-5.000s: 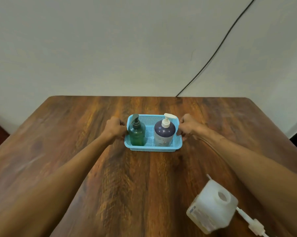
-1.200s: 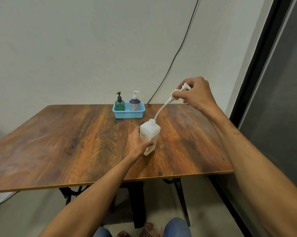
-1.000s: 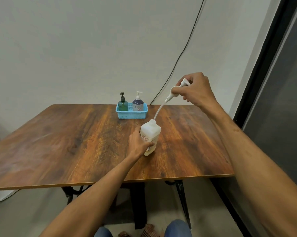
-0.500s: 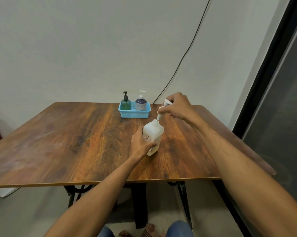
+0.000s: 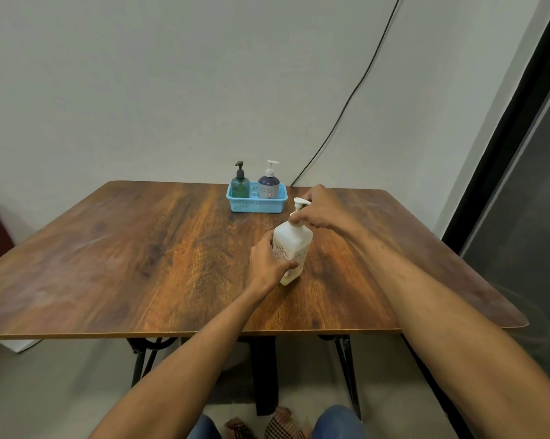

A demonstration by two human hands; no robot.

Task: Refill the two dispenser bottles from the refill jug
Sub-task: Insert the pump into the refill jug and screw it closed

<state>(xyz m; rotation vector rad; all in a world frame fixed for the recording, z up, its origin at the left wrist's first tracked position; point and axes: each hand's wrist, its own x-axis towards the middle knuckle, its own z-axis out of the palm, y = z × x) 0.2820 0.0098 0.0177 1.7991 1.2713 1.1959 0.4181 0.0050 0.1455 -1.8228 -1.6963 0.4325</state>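
The white refill jug (image 5: pixel 294 245) stands upright on the wooden table (image 5: pixel 140 255), right of centre. My left hand (image 5: pixel 269 259) grips its lower body. My right hand (image 5: pixel 318 209) holds the white pump head (image 5: pixel 300 204) at the jug's neck, its tube down inside the jug. At the far edge a blue basket (image 5: pixel 257 206) holds a green dispenser bottle (image 5: pixel 240 184) with a dark pump and a purple dispenser bottle (image 5: pixel 269 183) with a white pump, both upright with pumps fitted.
A black cable (image 5: pixel 356 90) runs down the wall behind the table. A dark door frame (image 5: pixel 501 153) stands close on the right. Black table legs (image 5: pixel 264 375) and my knees show below the near edge.
My right hand has lowered the pump from high above the jug, feeding its tube into the jug until the head sits at the neck. My left hand kept hold of the jug.
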